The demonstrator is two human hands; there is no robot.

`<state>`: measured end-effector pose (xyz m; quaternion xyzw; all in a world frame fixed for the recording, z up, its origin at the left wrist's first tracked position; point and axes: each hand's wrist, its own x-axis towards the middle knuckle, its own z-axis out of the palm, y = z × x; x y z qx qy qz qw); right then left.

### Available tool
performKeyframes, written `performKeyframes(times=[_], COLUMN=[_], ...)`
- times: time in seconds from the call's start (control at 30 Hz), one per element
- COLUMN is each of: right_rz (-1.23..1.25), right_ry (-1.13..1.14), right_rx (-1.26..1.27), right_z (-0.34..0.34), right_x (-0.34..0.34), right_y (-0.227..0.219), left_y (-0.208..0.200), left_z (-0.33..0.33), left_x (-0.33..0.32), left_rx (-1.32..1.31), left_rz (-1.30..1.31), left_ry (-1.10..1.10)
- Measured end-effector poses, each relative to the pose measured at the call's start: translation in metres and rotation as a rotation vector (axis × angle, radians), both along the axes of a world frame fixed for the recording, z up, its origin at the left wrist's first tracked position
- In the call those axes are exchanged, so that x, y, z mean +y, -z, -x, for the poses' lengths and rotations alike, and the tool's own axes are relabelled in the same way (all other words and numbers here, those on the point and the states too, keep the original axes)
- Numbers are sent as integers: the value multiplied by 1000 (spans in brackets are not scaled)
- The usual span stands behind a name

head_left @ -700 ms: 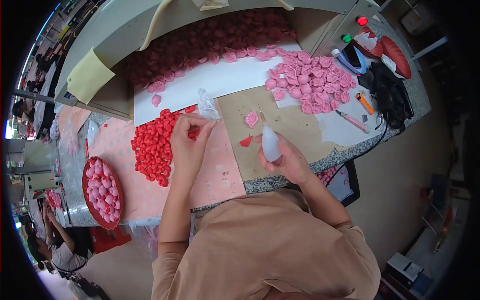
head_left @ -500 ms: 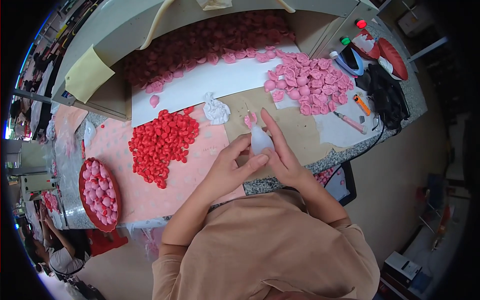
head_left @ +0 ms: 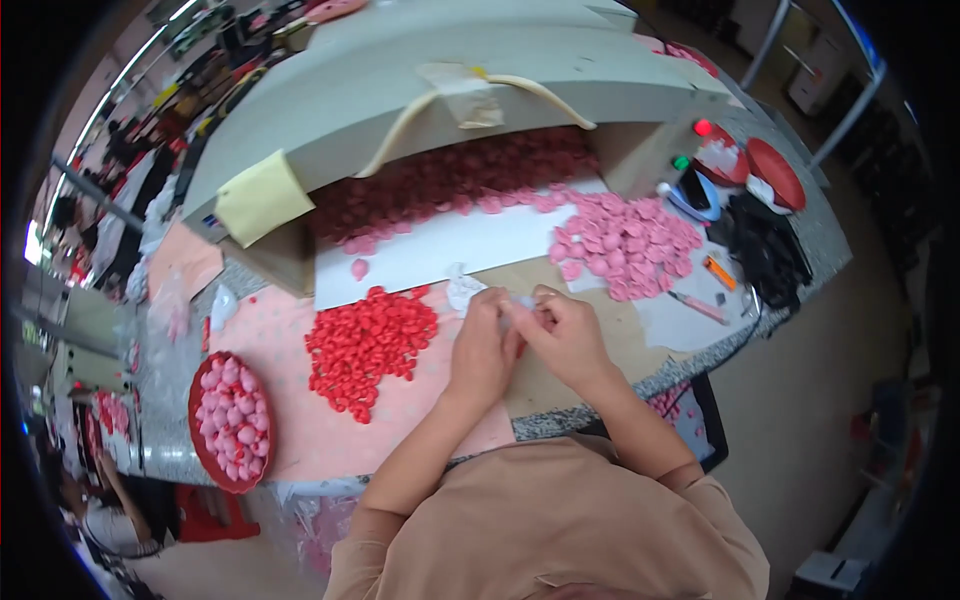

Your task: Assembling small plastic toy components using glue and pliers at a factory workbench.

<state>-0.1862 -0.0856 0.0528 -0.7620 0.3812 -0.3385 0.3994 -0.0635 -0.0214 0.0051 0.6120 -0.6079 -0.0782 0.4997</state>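
My left hand and my right hand meet above the brown paper, fingers closed together. Between the fingertips shows a small part of a whitish translucent squeeze bottle; the rest of it and its tip are hidden by my hands. Just beyond my left hand lies a crumpled white tissue. To the left spreads a heap of small shiny red pieces on a pink dotted sheet. Beyond my right hand lies a pile of pink petal-like pieces.
A grey box-like machine arches over more pink pieces at the back. A red oval basket of pink balls stands left. Right are a blue tray, an orange cutter, a pink pen-like tool and black cloth.
My hands have closed in around the squeeze bottle, which stood out clearly before and is mostly covered now. The small pink piece by its tip is no longer visible. The whole view has shifted.
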Motion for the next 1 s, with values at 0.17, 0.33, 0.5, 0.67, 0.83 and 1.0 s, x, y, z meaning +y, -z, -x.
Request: performKeyframes(times=[0.17, 0.33, 0.5, 0.67, 0.83, 1.0], right_rz=[63, 467, 467, 516, 569, 520], right_ry=[62, 12, 49, -96, -228, -282], right_rx=[1, 208, 223, 214, 229, 195], right_z=[-13, -26, -51, -49, -55, -62], right_x=[-16, -20, -20, -24, -30, -32], right_y=[3, -14, -11, -1, 2, -1], left_y=[-6, -12, -16, -2, -2, -8], left_z=[0, -11, -16, -22, -28, -38], left_x=[-15, -27, -22, -22, -16, -16], left_rx=[-59, -50, 18, 192, 382, 427], left_rz=[70, 0, -85, -241, -237, -268], left_ry=[-122, -204, -386, -195, -156, -69])
